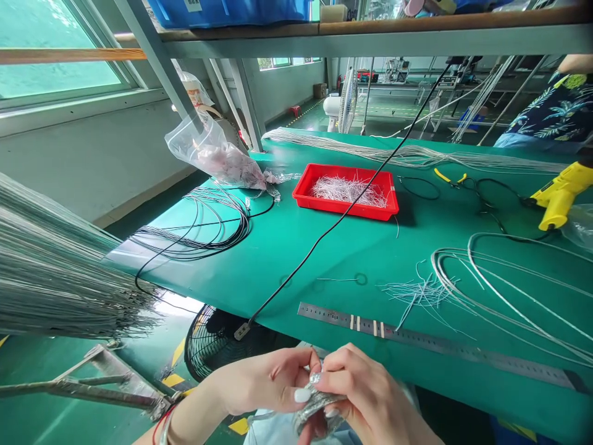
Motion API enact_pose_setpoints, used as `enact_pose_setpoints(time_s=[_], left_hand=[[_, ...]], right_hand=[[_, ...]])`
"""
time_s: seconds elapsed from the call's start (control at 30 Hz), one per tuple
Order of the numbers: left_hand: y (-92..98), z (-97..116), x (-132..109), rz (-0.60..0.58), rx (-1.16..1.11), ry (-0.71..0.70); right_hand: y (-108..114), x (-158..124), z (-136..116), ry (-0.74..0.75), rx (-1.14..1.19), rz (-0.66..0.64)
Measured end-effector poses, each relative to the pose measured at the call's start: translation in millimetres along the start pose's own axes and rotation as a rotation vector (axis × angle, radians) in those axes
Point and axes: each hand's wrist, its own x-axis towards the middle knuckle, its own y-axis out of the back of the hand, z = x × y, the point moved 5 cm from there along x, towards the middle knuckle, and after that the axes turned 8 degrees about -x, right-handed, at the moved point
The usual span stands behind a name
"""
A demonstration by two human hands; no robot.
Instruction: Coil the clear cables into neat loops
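Observation:
Low in the head view, my left hand [273, 383] and my right hand [364, 389] meet above my lap, at the table's near edge. Both are closed on a small silvery-grey bundle [306, 414] that looks like coiled cable. My fingers cover much of it, so its exact kind does not show. The thumb of my left hand presses on its top. My right fingertips pinch it from the other side. Just beyond the hands a steel ruler [333, 315] with several pale strips across it lies on the table.
On the green table [296, 247] are a red tray [345, 211] of short white wires, loose wire pieces [424, 293], grey cable loops [486, 269], a black cable coil [231, 238], a plastic bag [227, 161], yellow-handled pliers [445, 177] and a yellow glue gun [558, 198]. Hanging wires [60, 272] stand left.

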Motion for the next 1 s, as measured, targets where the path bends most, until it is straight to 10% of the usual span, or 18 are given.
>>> enact_pose_setpoints(time_s=[0.13, 0.3, 0.47, 0.7, 1.0], left_hand=[[-3.1, 11.9, -7.6, 0.013, 0.242, -0.087], [-8.6, 43.4, -12.8, 0.259, 1.267, -0.436], [9.0, 38.7, -1.4, 0.320, 2.051, -0.707], [86.5, 24.0, 12.6, 0.366, 1.961, -0.566], [102.3, 24.1, 6.2, 0.212, 1.779, -0.396]], right_hand=[[-6.1, -9.4, 16.1, -0.068, -0.037, -0.029], [-10.6, -20.7, 55.2, -0.497, -0.003, -0.170], [-22.7, -12.2, 69.7, -0.557, 0.004, -0.438], [-51.8, 13.8, 90.6, -0.362, -0.267, -0.295], [-58.9, 6.7, 94.0, -0.302, -0.368, -0.254]])
